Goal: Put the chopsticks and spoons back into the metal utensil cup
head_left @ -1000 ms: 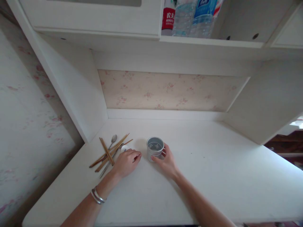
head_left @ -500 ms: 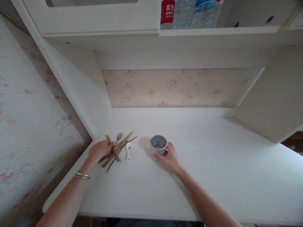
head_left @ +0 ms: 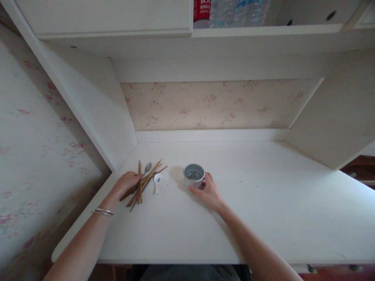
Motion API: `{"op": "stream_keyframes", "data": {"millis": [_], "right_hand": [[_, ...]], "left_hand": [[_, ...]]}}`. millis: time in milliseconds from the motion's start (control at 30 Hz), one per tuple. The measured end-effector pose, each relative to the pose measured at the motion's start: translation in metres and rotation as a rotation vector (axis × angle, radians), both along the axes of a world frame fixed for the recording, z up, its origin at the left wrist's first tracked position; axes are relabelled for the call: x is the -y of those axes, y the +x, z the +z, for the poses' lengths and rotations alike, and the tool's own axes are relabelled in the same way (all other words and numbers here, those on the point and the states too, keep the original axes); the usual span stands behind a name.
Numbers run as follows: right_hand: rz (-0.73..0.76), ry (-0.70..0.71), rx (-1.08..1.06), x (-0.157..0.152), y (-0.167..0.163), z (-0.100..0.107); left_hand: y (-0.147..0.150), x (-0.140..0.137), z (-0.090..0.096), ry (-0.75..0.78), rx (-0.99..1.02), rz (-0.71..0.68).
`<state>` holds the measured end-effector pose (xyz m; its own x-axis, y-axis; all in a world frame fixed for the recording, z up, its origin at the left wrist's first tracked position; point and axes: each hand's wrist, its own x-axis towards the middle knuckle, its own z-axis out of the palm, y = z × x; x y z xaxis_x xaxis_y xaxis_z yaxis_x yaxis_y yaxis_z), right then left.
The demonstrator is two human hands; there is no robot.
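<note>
My left hand (head_left: pixel 129 182) is closed at the left of a loose pile of wooden chopsticks (head_left: pixel 139 195). Its fingertips pinch where the handle of a metal spoon (head_left: pixel 148 167) meets the pile, and they lie across the upright chopsticks too. Part of the spoon's handle is hidden there. Just right of the pile lies a small white spoon (head_left: pixel 158 179) with a blue mark, untouched. My right hand (head_left: pixel 208 192) is wrapped round the right side of a silvery metal cup (head_left: pixel 192 183) standing upright. Several small holes show in its bottom.
The white desk (head_left: pixel 263 218) has a side panel on the left and one on the right. A shelf (head_left: pixel 263 31) overhangs the back, with plastic bottles (head_left: pixel 222 13) on it. Flowered wallpaper (head_left: pixel 187 105) shows behind.
The top chopsticks have swung from slanting to nearly upright at my left hand, and the metal spoon has shifted slightly right. My right hand stays on the cup. The view has tilted slightly down.
</note>
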<state>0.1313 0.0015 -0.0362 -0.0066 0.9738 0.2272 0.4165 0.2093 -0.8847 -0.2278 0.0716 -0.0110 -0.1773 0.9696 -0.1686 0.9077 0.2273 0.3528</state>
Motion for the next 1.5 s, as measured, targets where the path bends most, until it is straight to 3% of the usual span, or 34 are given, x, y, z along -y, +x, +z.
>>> {"op": "stream_keyframes", "data": {"millis": [233, 467, 667, 800, 900, 1033, 1133, 1333, 1500], "right_hand": [[0.011, 0.0, -0.02, 0.0, 0.0, -0.001], [0.022, 0.008, -0.021, 0.001, 0.001, 0.0], [0.017, 0.032, -0.007, 0.002, 0.001, 0.002], [0.023, 0.032, -0.016, 0.001, 0.0, 0.0], [0.031, 0.04, -0.023, 0.001, -0.001, -0.002], [0.039, 0.048, -0.025, 0.003, -0.001, 0.0], [0.06, 0.058, -0.006, 0.005, -0.002, 0.002], [0.065, 0.042, -0.009, 0.004, -0.003, 0.001], [0.067, 0.026, -0.035, 0.004, -0.004, 0.0]], "left_hand": [[0.014, 0.005, 0.008, 0.078, 0.128, 0.01], [0.028, 0.009, 0.031, 0.211, 0.272, -0.057], [0.06, 0.022, 0.081, 0.341, 0.461, -0.135], [0.104, 0.034, 0.119, 0.463, 0.766, -0.203], [0.143, 0.035, 0.135, 0.531, 0.947, -0.286], [0.186, 0.025, 0.129, 0.509, 1.05, -0.382], [0.203, 0.017, 0.116, 0.475, 1.083, -0.366], [0.205, 0.006, 0.105, 0.511, 1.207, -0.252], [0.208, 0.009, 0.087, 0.422, 1.142, -0.243]]}}
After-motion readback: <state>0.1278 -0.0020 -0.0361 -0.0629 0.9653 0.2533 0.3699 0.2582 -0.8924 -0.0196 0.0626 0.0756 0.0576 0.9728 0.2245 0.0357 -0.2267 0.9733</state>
